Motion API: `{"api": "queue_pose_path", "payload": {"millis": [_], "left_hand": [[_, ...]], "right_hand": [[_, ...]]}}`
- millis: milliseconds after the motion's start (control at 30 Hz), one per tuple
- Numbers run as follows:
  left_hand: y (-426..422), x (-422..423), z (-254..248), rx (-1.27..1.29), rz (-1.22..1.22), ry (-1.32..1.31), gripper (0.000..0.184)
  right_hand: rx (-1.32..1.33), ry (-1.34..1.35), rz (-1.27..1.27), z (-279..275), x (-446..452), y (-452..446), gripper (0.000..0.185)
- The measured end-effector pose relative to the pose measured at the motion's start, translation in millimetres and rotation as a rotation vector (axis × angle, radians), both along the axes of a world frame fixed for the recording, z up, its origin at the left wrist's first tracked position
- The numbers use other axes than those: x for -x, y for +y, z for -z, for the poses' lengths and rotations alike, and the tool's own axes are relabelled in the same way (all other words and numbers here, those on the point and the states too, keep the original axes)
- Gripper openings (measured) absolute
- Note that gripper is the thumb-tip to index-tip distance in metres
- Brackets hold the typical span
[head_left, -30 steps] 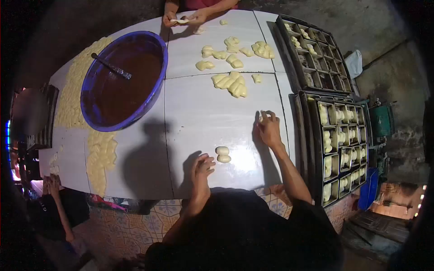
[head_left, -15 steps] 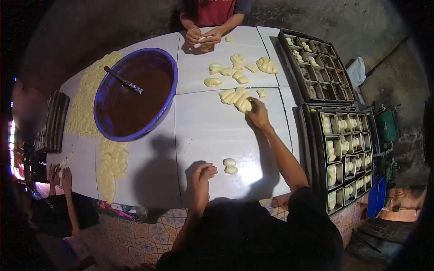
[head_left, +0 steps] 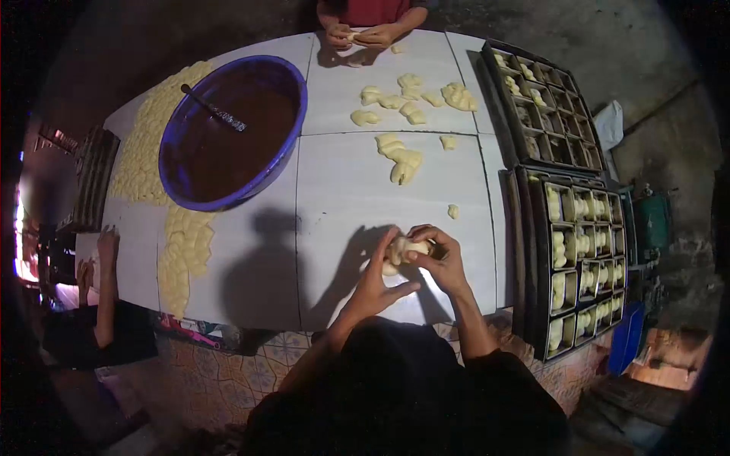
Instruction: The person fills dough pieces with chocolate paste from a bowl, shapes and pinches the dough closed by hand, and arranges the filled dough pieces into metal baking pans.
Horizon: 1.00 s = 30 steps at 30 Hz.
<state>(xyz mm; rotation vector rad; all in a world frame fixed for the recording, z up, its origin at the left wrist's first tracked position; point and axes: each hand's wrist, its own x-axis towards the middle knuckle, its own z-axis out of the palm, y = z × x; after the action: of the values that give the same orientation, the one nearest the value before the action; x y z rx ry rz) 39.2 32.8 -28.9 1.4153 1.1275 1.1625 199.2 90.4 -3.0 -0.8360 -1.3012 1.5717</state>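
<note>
Dough (head_left: 416, 247) is pinched by the curled right hand (head_left: 447, 264); left hand (head_left: 371, 289), thumb apart, seemingly touches it.

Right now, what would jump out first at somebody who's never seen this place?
Probably the big blue tub at the left of the white table, holding something brown and a tool. Next, the dark divided trays along the right, the nearer one showing pale dough in its compartments. Then the wearer's left hand and right hand, both at a dough piece near the front edge.
</note>
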Motion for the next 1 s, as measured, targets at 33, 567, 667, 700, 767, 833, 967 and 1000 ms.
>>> {"api": "queue_pose_path", "payload": {"millis": [33,567,667,700,767,833,967,1000], "left_hand": [[1,-7,-10,0.016,-0.023,0.027,0.088],[-29,46,7,0.46,-0.069,-0.823,0.066],[-30,35,-9,0.517,-0.122,-0.758,0.07],[-31,33,-13,0.507,-0.116,-0.756,0.07],[-35,34,-31,0.084,-0.416,-0.338,0.055],[-36,42,-32,-0.046,-0.415,-0.174,0.049],[-43,34,-35,0.048,-0.617,-0.305,0.024],[-44,34,-33,0.135,-0.674,-0.328,0.023]], "right_hand": [[0.011,-0.024,-0.011,-4,0,-5,0.023],[-0.336,-0.552,-0.055,-25,30,-49,0.036],[-0.548,-0.517,-0.082,-16,59,-37,0.036],[-0.346,-0.391,-0.024,-6,59,-36,0.036],[-0.159,-0.199,0.063,-22,70,-32,0.034],[-0.117,-0.13,0.138,-50,80,-38,0.026],[-0.23,-0.323,-0.113,-14,86,-23,0.02],[-0.159,-0.226,-0.19,-12,84,-17,0.032]]}}
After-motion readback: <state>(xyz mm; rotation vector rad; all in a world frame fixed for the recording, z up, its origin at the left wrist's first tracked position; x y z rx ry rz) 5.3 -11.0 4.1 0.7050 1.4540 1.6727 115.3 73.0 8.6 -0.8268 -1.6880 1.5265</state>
